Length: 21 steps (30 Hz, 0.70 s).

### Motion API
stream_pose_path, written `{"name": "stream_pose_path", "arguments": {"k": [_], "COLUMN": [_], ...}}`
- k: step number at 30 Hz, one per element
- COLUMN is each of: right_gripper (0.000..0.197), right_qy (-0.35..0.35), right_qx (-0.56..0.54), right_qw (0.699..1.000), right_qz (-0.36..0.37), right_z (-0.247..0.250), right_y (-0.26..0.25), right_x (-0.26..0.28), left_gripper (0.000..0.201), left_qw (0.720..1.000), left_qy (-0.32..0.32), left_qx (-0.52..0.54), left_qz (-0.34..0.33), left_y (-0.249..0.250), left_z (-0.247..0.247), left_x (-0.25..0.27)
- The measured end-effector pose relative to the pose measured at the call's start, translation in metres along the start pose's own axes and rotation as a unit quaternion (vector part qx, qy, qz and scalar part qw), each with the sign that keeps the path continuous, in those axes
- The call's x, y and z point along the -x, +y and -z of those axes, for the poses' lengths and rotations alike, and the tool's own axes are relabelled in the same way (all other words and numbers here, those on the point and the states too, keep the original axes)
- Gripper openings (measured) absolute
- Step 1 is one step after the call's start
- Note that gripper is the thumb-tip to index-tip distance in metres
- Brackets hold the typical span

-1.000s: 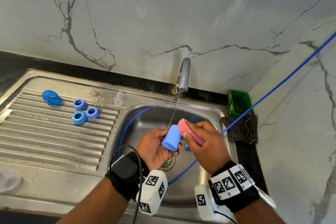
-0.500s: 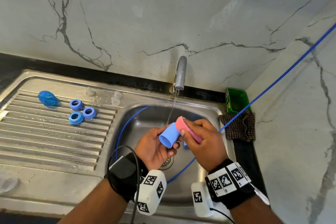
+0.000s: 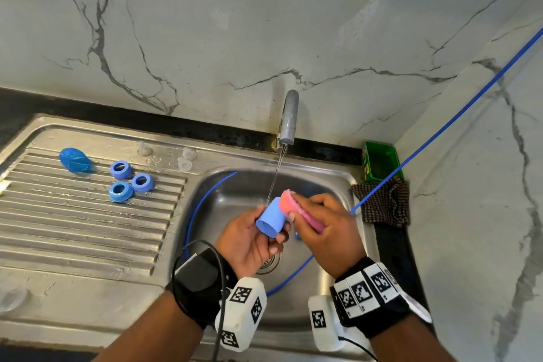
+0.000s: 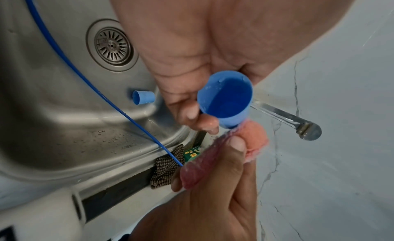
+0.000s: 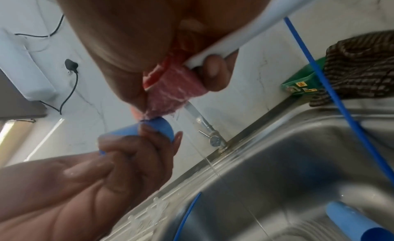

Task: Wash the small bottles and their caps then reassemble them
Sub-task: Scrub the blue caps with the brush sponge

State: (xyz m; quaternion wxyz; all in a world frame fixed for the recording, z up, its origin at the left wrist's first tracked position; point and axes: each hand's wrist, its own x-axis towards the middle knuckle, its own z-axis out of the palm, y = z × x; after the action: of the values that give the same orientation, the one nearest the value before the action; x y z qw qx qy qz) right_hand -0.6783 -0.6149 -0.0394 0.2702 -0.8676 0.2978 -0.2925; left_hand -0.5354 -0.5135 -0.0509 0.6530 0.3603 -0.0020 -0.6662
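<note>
Over the sink basin (image 3: 235,194), my left hand (image 3: 249,239) grips a blue cup-shaped cap (image 3: 271,219) (image 4: 226,101) (image 5: 156,127), its open mouth tilted toward me. My right hand (image 3: 321,228) holds a pink sponge (image 3: 293,204) (image 4: 253,140) (image 5: 172,91) pressed against the cap's closed end. A thin stream from the tap (image 3: 289,117) falls just by the cap. A second blue cap (image 4: 143,97) (image 5: 358,222) lies on its side in the basin. Three blue rings (image 3: 130,181) and a blue oval piece (image 3: 75,160) rest on the drainboard (image 3: 73,229).
A blue cord (image 3: 440,129) runs from the right wall down through the basin. A green box (image 3: 380,161) and a checked cloth (image 3: 382,203) sit at the sink's right edge. Small clear pieces (image 3: 185,159) lie near the drainboard's back. The drain (image 4: 111,45) is below my hands.
The blue cap has tilted in my left hand, its mouth turning more toward me. The sponge stays against its closed end. The head view has shifted slightly.
</note>
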Motion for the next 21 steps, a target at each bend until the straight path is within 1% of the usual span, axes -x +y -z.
{"name": "stream_pose_path", "arguments": {"k": [1, 4, 5, 7, 8, 9, 11, 12, 13, 15, 16, 17, 19, 20, 21], "right_gripper": [0.042, 0.042, 0.042, 0.042, 0.043, 0.043, 0.042, 0.041, 0.041, 0.043, 0.043, 0.043, 0.042, 0.04, 0.039], "right_qy": [-0.002, -0.066, -0.061, -0.002, 0.011, -0.001, -0.06, -0.071, -0.062, 0.0, 0.011, -0.005, -0.062, -0.072, -0.062], "right_qx": [0.004, 0.01, 0.017, 0.008, 0.009, 0.012, 0.009, 0.015, 0.019, 0.018, 0.015, 0.006, -0.012, -0.008, -0.001], "right_qw": [1.0, 0.992, 0.994, 1.0, 1.0, 1.0, 0.996, 0.994, 0.996, 1.0, 1.0, 1.0, 0.995, 0.993, 0.996], "right_qz": [0.001, 0.104, 0.095, 0.005, -0.019, -0.005, 0.068, 0.085, 0.067, -0.012, -0.018, 0.004, 0.076, 0.089, 0.064], "right_z": [0.0, -0.003, -0.003, 0.001, 0.002, 0.003, 0.001, 0.0, 0.0, 0.003, 0.003, 0.004, 0.003, 0.003, 0.004], "right_y": [-0.002, -0.01, -0.007, 0.002, 0.005, 0.002, -0.006, -0.005, -0.001, 0.006, 0.005, 0.0, -0.01, -0.008, -0.003], "right_x": [0.001, 0.009, 0.007, -0.001, -0.004, -0.003, 0.003, 0.004, 0.002, -0.004, -0.005, -0.004, 0.004, 0.004, 0.001], "left_gripper": [0.04, 0.044, 0.045, 0.043, 0.043, 0.043, 0.047, 0.048, 0.046, 0.039, 0.037, 0.036, 0.041, 0.042, 0.04], "left_qw": [1.0, 0.999, 0.999, 0.999, 1.0, 1.0, 0.999, 0.999, 0.999, 0.999, 0.999, 0.999, 0.998, 0.997, 0.997], "left_qy": [0.004, 0.02, 0.021, 0.017, 0.014, 0.014, 0.016, 0.01, 0.004, -0.007, -0.008, -0.005, -0.01, -0.014, -0.022], "left_qx": [-0.009, -0.036, -0.042, -0.035, -0.027, -0.021, -0.027, -0.031, -0.034, -0.038, -0.042, -0.048, -0.061, -0.067, -0.07], "left_qz": [-0.003, -0.014, -0.015, -0.004, 0.001, 0.0, -0.01, -0.013, -0.012, -0.001, 0.0, -0.003, -0.016, -0.023, -0.027], "left_y": [-0.001, -0.001, 0.0, 0.002, 0.002, 0.002, 0.0, -0.001, -0.001, -0.001, -0.001, -0.001, -0.002, -0.002, -0.002], "left_z": [-0.001, -0.003, -0.002, 0.0, 0.002, 0.003, 0.005, 0.007, 0.008, 0.008, 0.008, 0.008, 0.008, 0.008, 0.008], "left_x": [0.0, 0.001, 0.001, 0.001, 0.001, 0.0, -0.002, -0.002, -0.002, -0.002, -0.002, -0.002, -0.003, -0.003, -0.003]}}
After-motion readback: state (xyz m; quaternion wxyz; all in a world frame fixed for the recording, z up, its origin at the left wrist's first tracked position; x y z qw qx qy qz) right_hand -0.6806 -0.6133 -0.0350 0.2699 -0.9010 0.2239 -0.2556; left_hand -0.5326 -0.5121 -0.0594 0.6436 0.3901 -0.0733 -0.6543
